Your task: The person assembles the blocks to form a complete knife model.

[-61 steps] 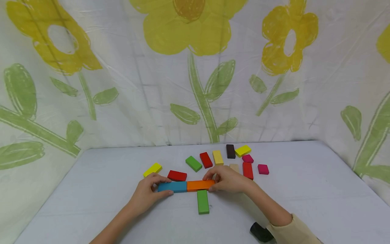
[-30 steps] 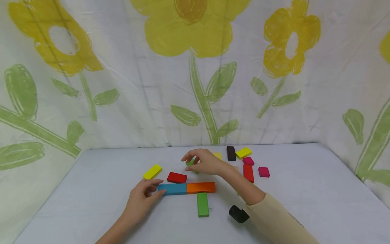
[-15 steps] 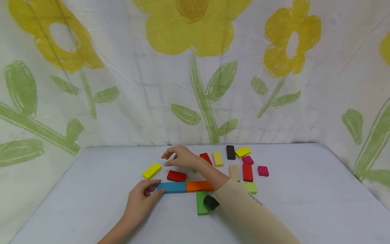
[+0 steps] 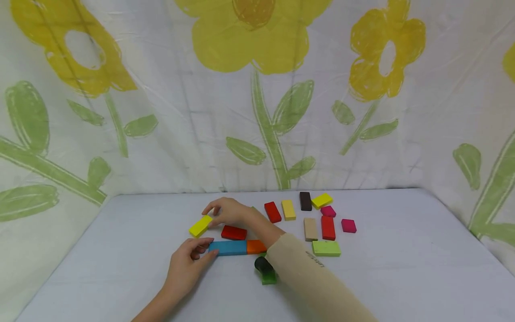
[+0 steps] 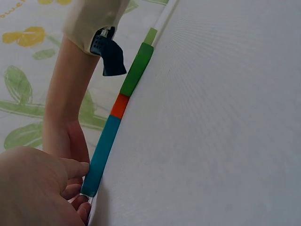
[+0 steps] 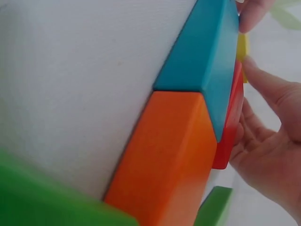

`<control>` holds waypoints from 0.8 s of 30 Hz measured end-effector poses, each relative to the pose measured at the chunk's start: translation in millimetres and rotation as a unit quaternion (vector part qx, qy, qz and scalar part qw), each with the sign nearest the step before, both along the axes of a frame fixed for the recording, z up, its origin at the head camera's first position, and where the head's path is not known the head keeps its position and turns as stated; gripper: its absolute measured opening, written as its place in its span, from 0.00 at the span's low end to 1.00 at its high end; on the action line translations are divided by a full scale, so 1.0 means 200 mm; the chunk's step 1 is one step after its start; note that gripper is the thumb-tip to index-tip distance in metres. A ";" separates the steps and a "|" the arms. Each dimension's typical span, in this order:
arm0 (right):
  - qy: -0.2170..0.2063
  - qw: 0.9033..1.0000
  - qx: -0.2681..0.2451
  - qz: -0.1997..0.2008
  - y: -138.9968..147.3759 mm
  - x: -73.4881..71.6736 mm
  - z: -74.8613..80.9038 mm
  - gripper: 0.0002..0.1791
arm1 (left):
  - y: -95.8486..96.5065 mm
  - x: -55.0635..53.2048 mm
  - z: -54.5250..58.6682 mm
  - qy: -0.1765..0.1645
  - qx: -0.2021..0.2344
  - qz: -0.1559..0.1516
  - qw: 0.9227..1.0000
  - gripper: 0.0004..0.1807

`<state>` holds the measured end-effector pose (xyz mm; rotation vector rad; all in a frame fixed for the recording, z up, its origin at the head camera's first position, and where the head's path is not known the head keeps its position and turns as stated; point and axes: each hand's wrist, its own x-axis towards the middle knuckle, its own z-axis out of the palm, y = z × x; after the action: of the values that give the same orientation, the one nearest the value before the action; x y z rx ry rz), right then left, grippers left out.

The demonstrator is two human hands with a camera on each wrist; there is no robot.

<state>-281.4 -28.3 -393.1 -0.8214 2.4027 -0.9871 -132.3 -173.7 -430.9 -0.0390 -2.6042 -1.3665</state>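
Note:
My left hand (image 4: 186, 264) holds the left end of a blue block (image 4: 228, 247), thumb on the near side and fingers on the far side. End to end with it lies an orange block (image 4: 255, 247), partly covered by the right sleeve in the head view. My right hand (image 4: 227, 211) reaches over to a yellow block (image 4: 200, 227), its thumb beside the block and its fingers spread about the far end. A red block (image 4: 234, 232) lies below that hand. Below the orange one, a green block (image 4: 268, 278) is half hidden by a dark wrist device.
Behind and to the right lie several loose blocks, among them a red one (image 4: 272, 212), a dark brown one (image 4: 305, 201), a beige one (image 4: 310, 229), a light green one (image 4: 326, 248) and a pink one (image 4: 348, 226). A flower-printed cloth (image 4: 161, 112) hangs behind the table.
My right hand has left the orange block and moved left and away, over the green and red blocks, to the yellow block. The left hand stays at the blue block, drawn slightly leftward.

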 end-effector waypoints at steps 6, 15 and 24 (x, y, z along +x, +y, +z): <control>-0.012 1.000 0.012 -0.019 -0.01 0.00 0.01 0.15 | 0.00 0.00 0.00 0.000 0.001 -0.001 1.000 0.14; -0.003 0.999 0.031 -0.040 0.00 0.00 0.03 0.13 | -0.01 0.00 0.01 -0.024 -0.005 0.002 1.000 0.15; 0.003 0.999 0.037 -0.038 0.01 -0.03 0.03 0.19 | 0.00 -0.01 0.01 -0.026 -0.005 0.001 1.000 0.16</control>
<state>-288.3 -25.3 -386.8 -0.7120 2.4759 -0.9202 -133.6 -174.6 -429.0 -0.0026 -2.6541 -1.3710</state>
